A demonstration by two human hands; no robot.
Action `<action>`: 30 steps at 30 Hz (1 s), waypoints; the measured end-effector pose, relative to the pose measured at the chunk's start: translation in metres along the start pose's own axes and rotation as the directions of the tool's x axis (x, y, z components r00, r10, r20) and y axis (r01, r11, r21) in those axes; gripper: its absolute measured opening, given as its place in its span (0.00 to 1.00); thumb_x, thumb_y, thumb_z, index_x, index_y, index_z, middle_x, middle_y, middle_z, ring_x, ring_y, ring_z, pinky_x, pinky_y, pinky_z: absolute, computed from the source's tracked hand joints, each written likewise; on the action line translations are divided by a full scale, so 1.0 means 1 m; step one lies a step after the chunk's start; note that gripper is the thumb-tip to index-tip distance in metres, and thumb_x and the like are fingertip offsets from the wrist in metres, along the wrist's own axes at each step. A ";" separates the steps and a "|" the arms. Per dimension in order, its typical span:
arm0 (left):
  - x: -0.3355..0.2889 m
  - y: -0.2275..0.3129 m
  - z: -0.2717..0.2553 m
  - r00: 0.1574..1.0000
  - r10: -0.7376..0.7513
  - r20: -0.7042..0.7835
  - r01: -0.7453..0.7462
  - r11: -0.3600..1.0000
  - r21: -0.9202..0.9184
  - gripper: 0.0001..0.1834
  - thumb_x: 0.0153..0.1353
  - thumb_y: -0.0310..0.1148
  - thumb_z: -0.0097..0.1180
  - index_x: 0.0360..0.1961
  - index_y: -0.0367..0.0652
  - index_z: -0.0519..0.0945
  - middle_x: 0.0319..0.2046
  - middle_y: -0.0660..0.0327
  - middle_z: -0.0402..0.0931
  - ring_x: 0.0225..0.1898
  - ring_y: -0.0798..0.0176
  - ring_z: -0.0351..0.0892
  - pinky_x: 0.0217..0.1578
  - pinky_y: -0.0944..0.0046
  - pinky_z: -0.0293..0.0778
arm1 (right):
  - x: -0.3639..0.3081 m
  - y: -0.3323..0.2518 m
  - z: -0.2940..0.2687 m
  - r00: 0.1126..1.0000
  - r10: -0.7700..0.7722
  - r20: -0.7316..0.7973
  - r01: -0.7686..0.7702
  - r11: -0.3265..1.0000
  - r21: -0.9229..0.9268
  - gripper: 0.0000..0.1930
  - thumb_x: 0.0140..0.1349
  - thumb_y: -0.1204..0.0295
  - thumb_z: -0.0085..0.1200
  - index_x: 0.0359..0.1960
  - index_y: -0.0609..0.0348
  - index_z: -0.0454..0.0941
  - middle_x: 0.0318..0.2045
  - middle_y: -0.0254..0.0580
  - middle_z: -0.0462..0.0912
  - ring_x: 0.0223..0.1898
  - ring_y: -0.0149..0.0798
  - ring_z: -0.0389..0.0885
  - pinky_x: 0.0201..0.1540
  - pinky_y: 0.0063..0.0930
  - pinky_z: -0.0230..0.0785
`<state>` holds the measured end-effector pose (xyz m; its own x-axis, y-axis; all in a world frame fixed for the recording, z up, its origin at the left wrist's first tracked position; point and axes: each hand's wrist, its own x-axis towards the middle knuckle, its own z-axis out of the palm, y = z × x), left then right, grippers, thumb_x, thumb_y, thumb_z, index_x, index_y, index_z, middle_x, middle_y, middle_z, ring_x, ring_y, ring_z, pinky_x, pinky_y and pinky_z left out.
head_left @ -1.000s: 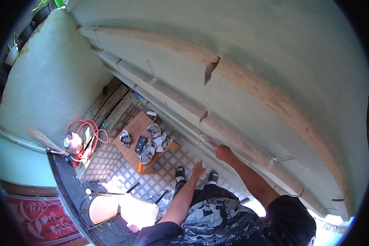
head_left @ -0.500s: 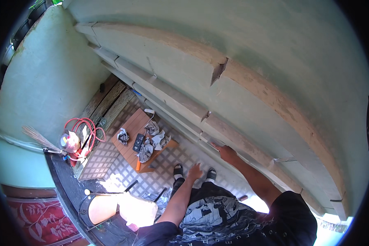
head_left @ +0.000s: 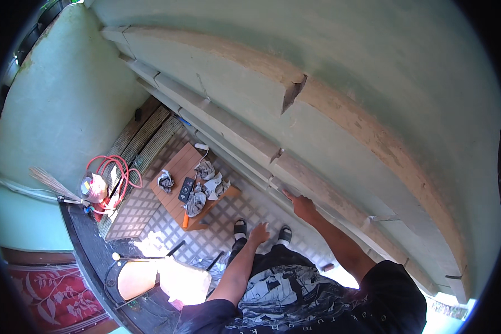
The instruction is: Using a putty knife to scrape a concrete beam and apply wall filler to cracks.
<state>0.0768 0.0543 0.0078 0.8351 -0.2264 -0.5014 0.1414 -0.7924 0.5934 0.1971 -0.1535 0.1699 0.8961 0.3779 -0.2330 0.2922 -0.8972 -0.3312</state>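
Watching from far away, I see that the lower ledge (head_left: pixel 236 154) of the wall has its long axis from upper left to lower right, and the right hand (head_left: pixel 303 207) is the nearer one. Its index finger stretches toward upper left, at this ledge; whether it touches, I cannot tell. Its other fingers look folded, and I cannot tell if they hold something. The left hand (head_left: pixel 260 234) is apart from the ledge, before the body, half curled; its grip I cannot confirm.
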 end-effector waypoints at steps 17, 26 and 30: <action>-0.005 -0.024 0.002 0.999 -0.040 0.014 0.041 0.999 -0.021 0.30 0.51 0.38 0.49 0.58 0.41 0.65 0.56 0.46 0.66 0.57 0.47 0.65 0.56 0.53 0.64 | 0.020 -0.006 0.029 0.998 0.068 -0.002 -0.067 0.987 -0.147 0.39 0.55 0.79 0.43 0.66 0.24 0.49 0.35 0.58 0.78 0.34 0.56 0.81 0.38 0.47 0.74; -0.002 -0.018 0.002 0.999 -0.030 0.035 0.030 1.000 0.009 0.30 0.51 0.38 0.49 0.57 0.41 0.66 0.55 0.46 0.67 0.57 0.47 0.65 0.55 0.53 0.65 | 0.033 0.013 0.038 0.958 -0.145 -0.249 0.080 0.964 -0.255 0.39 0.53 0.79 0.45 0.67 0.29 0.50 0.32 0.58 0.78 0.32 0.55 0.81 0.35 0.47 0.75; -0.011 -0.027 0.002 0.997 -0.067 0.040 0.068 0.997 -0.023 0.30 0.52 0.39 0.49 0.58 0.42 0.65 0.56 0.47 0.66 0.58 0.48 0.64 0.56 0.53 0.63 | 0.018 -0.003 0.030 0.998 -0.051 0.030 0.057 0.973 -0.223 0.39 0.53 0.79 0.45 0.66 0.29 0.51 0.32 0.59 0.78 0.32 0.56 0.80 0.36 0.47 0.74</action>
<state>0.0622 0.0770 -0.0038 0.8017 -0.1952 -0.5649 0.2101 -0.7928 0.5722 0.2024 -0.1369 0.1389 0.8695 0.4301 -0.2430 0.4097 -0.9026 -0.1320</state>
